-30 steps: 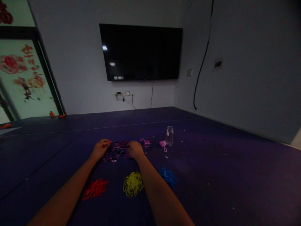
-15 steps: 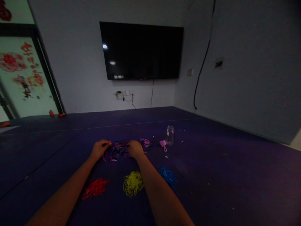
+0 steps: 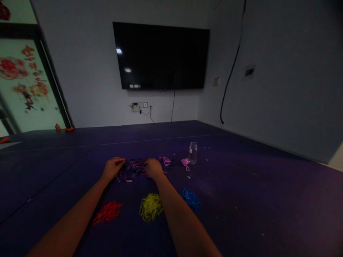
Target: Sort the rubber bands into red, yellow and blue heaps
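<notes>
A loose spread of mixed pink, purple and dark rubber bands lies on the purple floor between my hands. At its left edge my left hand pinches a small pinkish-red rubber band between thumb and fingertips. My right hand reaches into the right side of the spread with fingers closed; what they hold, if anything, is hidden. Nearer to me are sorted heaps: red bands, yellow bands, and blue bands partly behind my right forearm.
Right of the spread stands a clear bottle, beside a pink cap with a loop. White scraps dot the purple floor. A television hangs on the far wall, and a black cable dangles at the right.
Both hands stay almost in place at the spread, my left still pinching the small band. The whole view has shifted very slightly.
</notes>
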A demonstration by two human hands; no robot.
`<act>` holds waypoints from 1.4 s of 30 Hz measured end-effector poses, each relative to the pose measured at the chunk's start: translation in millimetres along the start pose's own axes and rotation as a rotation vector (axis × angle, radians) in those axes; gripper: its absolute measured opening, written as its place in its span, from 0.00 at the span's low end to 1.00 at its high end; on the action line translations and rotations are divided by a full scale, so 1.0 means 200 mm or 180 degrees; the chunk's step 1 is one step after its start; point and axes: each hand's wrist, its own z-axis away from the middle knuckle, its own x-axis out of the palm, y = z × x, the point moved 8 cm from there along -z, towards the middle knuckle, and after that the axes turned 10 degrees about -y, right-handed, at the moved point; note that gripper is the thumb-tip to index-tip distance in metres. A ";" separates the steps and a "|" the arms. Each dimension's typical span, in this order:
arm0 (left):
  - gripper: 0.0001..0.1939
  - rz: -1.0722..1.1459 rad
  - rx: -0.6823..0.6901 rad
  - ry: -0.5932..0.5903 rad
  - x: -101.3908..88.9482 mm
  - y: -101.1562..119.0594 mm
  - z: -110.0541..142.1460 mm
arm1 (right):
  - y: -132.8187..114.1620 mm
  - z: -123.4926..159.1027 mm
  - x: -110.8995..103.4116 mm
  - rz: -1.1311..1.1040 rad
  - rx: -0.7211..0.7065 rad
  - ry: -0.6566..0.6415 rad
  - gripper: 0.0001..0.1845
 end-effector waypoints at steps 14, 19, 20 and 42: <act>0.13 0.0135 -0.0107 -0.0033 0.00 0.01 0.00 | 0.00 0.00 0.00 -0.0038 -0.0043 -0.0030 0.20; 0.13 0.0168 -0.0180 -0.0091 0.01 0.01 0.01 | 0.00 0.00 0.00 0.0002 -0.0020 -0.0024 0.21; 0.13 0.0114 -0.0130 -0.0080 0.01 0.02 0.01 | 0.00 0.00 0.00 0.0002 -0.0030 -0.0002 0.21; 0.13 -0.0764 0.0805 -0.0966 0.22 0.22 -0.01 | -0.02 0.01 -0.02 0.0003 -0.0013 -0.0048 0.20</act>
